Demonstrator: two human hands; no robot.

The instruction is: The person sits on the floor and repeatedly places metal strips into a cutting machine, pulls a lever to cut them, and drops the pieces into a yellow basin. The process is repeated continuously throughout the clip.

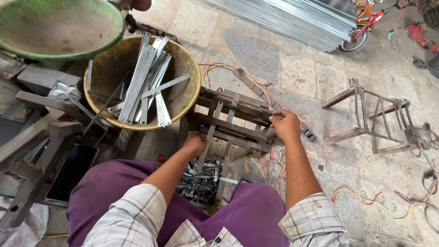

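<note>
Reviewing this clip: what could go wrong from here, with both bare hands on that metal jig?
The left hand grips a strip in the metal jig unprotected; sharp edges may cut it. The right hand sits against the frame's end, a possible pinch point. Loose coloured wires run under the jig beside the cut metal scraps, which might nick them.

A worn yellow round tub (183,64) stands on the stone-slab floor (302,68), holding long flat grey metal strips (146,77) that lean against its rim. Just beside it, at the upper left, is a green shallow bowl (59,27). A rusty welded metal frame (379,119) lies well apart on the right. Red and yellow wires (379,206) trail across the slabs. A stack of corrugated grey sheets (297,18) lies near a small red bicycle (370,23).
</note>
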